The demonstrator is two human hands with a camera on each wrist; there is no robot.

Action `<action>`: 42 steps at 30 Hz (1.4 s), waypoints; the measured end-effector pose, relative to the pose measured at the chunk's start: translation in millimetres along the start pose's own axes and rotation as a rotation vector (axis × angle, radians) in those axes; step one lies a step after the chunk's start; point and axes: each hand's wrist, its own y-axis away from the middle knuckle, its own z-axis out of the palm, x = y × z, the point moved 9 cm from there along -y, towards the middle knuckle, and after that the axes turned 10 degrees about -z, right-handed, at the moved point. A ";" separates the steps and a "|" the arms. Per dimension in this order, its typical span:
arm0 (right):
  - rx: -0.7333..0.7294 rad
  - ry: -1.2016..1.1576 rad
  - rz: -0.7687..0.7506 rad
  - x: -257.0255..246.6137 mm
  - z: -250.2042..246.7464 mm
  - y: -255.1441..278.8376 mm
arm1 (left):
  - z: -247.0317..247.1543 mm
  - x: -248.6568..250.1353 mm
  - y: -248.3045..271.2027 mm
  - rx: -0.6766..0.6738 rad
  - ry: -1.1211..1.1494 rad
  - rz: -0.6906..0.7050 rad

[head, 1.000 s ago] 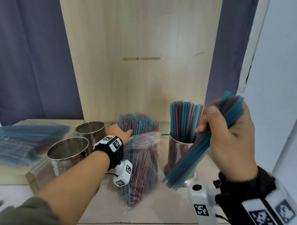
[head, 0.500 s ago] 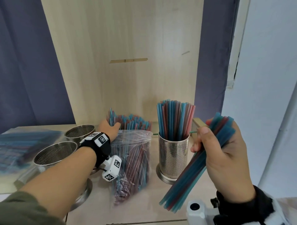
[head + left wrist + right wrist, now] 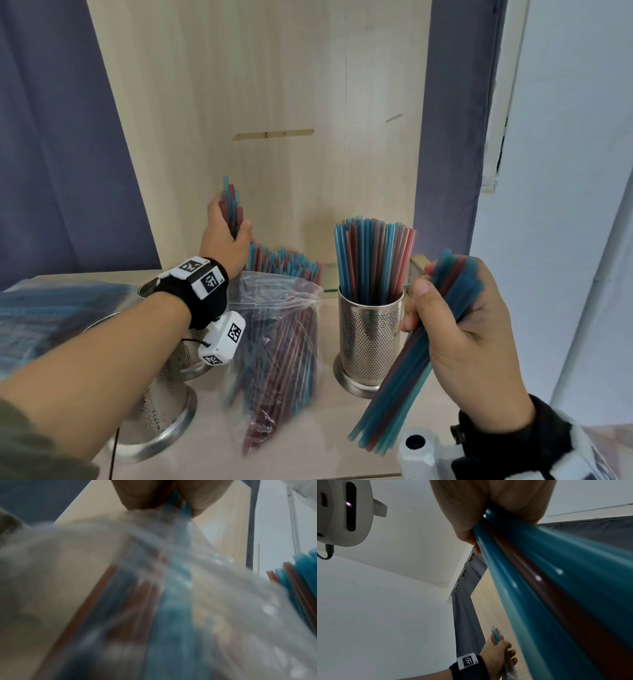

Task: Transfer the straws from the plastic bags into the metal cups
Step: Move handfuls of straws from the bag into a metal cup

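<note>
My left hand (image 3: 226,226) grips a small bunch of blue and red straws (image 3: 232,202), lifted partly out of the clear plastic bag (image 3: 274,339) that stands open at the middle of the table. The bag still holds many straws. My right hand (image 3: 455,318) grips a thick slanted bundle of blue and red straws (image 3: 394,404) in front of the perforated metal cup (image 3: 368,332), which is full of upright straws. Two empty metal cups (image 3: 161,421) stand at the left, partly hidden by my left forearm. In the left wrist view the bag (image 3: 154,588) is blurred beneath the fingers.
A second plastic bag of straws (image 3: 44,318) lies flat at the far left. A wooden back panel (image 3: 274,102) rises behind the table, with dark curtains on both sides and a white wall (image 3: 565,171) to the right.
My left hand has closed on a few straws in the bag and risen, pulling them up. My right hand has kept its bundle and dropped slightly beside the full cup.
</note>
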 end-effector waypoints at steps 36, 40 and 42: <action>0.331 0.022 -0.217 -21.7 -23.8 -138.2 | -42.9 131.7 54.0 0.125 0.370 0.402; 0.288 0.048 -0.189 -10.4 -16.6 -149.1 | -45.1 133.1 51.9 0.120 0.395 0.396; 0.235 0.061 -0.135 4.7 -3.9 -148.7 | -45.0 133.3 51.6 0.117 0.406 0.391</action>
